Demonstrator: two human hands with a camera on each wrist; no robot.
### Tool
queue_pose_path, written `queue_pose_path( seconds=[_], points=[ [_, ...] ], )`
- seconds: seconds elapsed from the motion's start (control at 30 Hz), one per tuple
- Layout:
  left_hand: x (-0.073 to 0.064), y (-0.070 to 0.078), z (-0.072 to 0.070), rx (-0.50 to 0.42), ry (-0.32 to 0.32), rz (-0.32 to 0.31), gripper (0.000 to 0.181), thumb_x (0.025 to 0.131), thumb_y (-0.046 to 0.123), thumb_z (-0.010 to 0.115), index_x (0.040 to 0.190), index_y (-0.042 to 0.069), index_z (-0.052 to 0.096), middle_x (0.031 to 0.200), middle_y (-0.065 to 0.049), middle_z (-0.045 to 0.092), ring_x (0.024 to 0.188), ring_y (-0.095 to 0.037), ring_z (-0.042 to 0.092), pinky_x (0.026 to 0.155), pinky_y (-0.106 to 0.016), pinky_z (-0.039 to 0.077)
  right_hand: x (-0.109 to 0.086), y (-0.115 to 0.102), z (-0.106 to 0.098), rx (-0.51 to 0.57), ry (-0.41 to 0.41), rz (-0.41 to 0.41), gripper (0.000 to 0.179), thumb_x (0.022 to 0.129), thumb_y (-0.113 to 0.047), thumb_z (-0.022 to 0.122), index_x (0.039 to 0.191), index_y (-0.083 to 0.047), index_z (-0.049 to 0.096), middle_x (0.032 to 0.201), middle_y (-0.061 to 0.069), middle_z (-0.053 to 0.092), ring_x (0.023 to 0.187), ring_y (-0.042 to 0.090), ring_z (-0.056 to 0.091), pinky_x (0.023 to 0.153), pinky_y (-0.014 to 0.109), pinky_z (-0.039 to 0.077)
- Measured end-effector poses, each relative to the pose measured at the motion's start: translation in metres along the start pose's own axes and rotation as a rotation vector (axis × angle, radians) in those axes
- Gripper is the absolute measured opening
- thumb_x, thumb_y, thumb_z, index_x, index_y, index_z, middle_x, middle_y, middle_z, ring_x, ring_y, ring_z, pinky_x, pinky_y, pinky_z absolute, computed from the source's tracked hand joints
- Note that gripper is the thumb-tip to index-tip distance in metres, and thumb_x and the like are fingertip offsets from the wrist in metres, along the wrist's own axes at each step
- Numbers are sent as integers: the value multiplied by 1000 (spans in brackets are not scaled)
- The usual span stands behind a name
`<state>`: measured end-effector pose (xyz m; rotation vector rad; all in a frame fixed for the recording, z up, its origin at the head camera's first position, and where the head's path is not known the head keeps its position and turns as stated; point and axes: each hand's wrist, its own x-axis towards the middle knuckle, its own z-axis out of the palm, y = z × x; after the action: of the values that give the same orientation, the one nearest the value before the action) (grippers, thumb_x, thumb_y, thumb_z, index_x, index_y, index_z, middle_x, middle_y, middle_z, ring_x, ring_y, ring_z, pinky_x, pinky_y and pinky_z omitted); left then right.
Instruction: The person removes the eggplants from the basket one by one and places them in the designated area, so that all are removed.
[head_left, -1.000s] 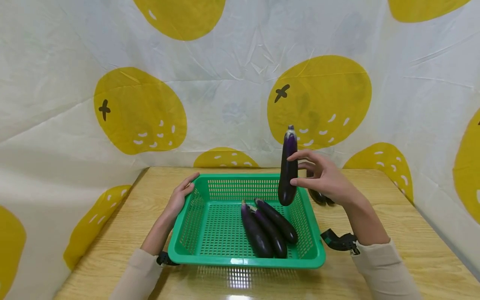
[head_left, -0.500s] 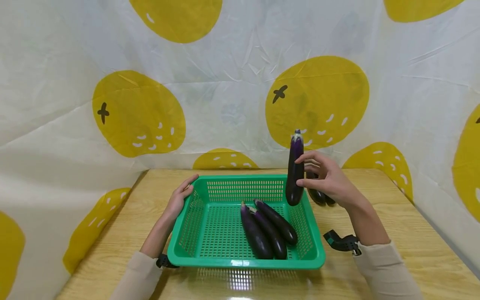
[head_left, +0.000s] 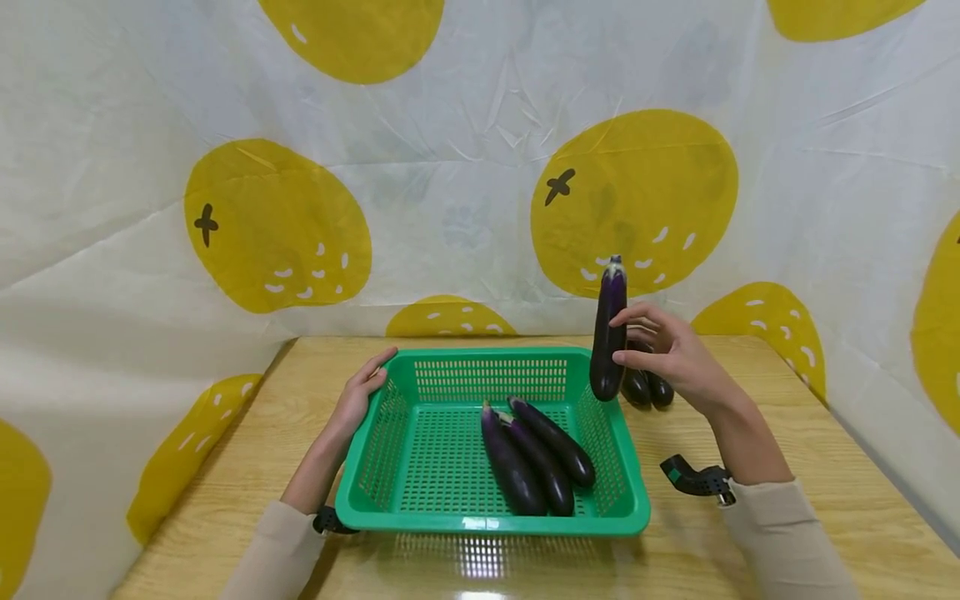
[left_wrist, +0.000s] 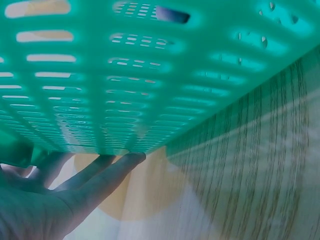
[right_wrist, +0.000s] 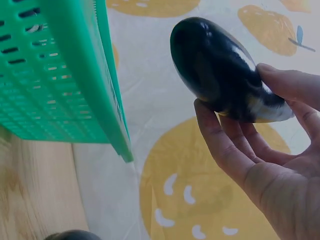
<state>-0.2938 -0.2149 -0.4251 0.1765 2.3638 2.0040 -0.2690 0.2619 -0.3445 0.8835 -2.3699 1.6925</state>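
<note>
In the head view, my right hand (head_left: 671, 354) pinches a dark purple eggplant (head_left: 604, 346) between thumb and fingers, held upright with its stem up, above the right rim of the green plastic basket (head_left: 491, 524). The right wrist view shows the rounded end of that eggplant (right_wrist: 215, 65) in the hand (right_wrist: 280, 175), apart from the basket wall (right_wrist: 82, 65). My left hand (head_left: 358, 400) grips the basket's left rim near the far corner; the left wrist view shows its fingers (left_wrist: 107, 177) along the outside wall. Three eggplants (head_left: 513, 467) lie in the basket's right half.
More eggplants (head_left: 637, 387) lie on the wooden table (head_left: 750, 392) just right of the basket, partly hidden by my right hand. A white cloth (head_left: 450, 208) with yellow fruit prints hangs behind the table and along its sides.
My right hand has moved right with the upright eggplant, from over the basket's inside to over its right rim. The left hand and basket have stayed in place.
</note>
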Motion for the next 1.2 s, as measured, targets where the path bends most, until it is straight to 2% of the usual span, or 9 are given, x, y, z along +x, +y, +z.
queue_pose_path(
  seconds=[0.17,0.4,0.6,0.77,0.9,1.0,1.13,1.2],
  points=[
    [0,0,0,12,4,-1,50,115,26,34,163,15,34,162,-20,41,108,-2,59,90,-16,45,-2,3,-7,-42,24,63,32,102,-9,64,133,-4,56,149,-7,48,130,5,50,96,19,46],
    [0,0,0,26,13,6,50,115,27,34,163,16,35,163,-17,40,114,-3,55,92,-15,43,-8,9,-17,-17,36,78,36,103,-6,61,138,-5,53,152,-6,41,115,10,63,90,23,53],
    [1,-1,0,5,7,-2,50,115,26,33,163,16,34,161,-19,42,110,-4,58,90,-16,46,-13,17,-25,-33,50,104,42,103,-6,61,143,-9,51,163,6,28,118,12,57,88,22,52],
    [0,0,0,-10,8,-15,49,115,26,34,163,17,35,162,-17,41,110,-3,58,90,-16,45,-14,25,-35,5,42,110,50,102,-4,61,149,-11,46,163,13,21,118,17,52,87,23,53],
    [-1,2,0,-15,4,-12,49,115,24,33,163,16,34,164,-17,39,111,-2,58,91,-16,45,-15,34,-44,68,37,112,55,101,1,62,152,-9,44,159,18,24,115,13,61,85,25,57],
    [-1,2,1,-10,4,-8,49,115,24,33,163,16,34,164,-18,39,112,-2,57,92,-15,45,-18,40,-49,93,39,107,56,100,3,62,152,-7,44,154,14,30,110,9,67,83,27,59],
    [-1,1,1,-12,4,-7,49,115,24,33,163,15,34,162,-19,40,111,-3,58,91,-16,46,-21,48,-55,15,59,133,54,100,-1,63,151,-7,45,146,6,37,112,7,65,83,25,58],
    [-2,2,2,-13,4,-8,49,115,25,33,163,15,34,162,-19,41,110,-3,59,90,-16,46,-23,51,-58,-37,69,163,52,101,-5,63,151,-6,46,144,8,40,116,12,63,84,25,58]
  ],
)
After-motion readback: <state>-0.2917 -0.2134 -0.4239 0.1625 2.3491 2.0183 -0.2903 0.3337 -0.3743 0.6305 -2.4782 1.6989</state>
